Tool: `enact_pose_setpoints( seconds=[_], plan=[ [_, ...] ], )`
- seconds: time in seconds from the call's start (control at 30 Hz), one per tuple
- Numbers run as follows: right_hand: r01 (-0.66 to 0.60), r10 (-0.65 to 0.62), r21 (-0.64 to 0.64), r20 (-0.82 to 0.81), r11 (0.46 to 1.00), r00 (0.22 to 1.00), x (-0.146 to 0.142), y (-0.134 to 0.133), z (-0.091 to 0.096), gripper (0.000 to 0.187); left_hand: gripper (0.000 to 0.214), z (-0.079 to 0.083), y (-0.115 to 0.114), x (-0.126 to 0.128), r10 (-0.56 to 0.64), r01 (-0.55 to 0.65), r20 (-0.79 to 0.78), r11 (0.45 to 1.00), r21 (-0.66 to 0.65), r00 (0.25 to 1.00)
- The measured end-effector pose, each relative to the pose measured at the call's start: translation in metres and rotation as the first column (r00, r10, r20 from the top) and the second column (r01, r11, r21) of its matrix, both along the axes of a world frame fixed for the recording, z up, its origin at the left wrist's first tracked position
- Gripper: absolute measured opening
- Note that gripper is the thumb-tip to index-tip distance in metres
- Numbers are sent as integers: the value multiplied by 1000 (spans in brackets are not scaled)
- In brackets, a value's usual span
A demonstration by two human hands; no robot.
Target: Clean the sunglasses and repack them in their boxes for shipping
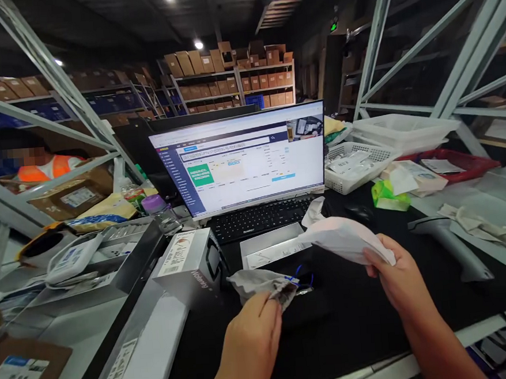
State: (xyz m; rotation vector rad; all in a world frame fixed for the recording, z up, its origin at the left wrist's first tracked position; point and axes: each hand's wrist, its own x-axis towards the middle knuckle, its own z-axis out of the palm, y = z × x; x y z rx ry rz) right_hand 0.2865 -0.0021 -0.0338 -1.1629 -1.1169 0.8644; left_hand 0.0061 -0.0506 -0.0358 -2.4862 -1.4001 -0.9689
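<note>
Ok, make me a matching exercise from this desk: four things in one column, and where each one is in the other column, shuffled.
Things:
1. white bag
2. grey pouch
3. handheld scanner
4. keyboard

Places:
a. pinched in the left hand
b. lying loose, to the right of the right hand
c. held in the right hand
d. just in front of the lit monitor

Pairs: 1-c, 2-a, 3-b, 4-d

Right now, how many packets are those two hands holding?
2: a crumpled grey packet in the left hand, a white packet in the right hand. Others may be hidden under them.
</note>
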Motion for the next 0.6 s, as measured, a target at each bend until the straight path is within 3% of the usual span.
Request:
enact_pose_setpoints(
  seconds=[0.23, 0.37, 0.47, 0.6],
  plan=[
    [-174, 166, -36, -165, 984, 972, -26, -53, -14, 40, 44, 1, -6, 3, 166, -166, 11, 986, 30, 986],
    [-232, 232, 60, 11, 971, 973, -40, -66, -25, 33, 56, 3, -8, 7, 253, -254, -49, 967, -31, 966],
    [-255, 232, 145, 158, 956, 960, -42, -67, -33, 22, 60, 2, -10, 8, 228, -241, -114, 963, -120, 967],
    [-377, 271, 345, 319, 859, 908, -46, -65, -40, 4, 72, 2, -15, 8, 129, -148, -112, 973, -178, 985]
  ],
)
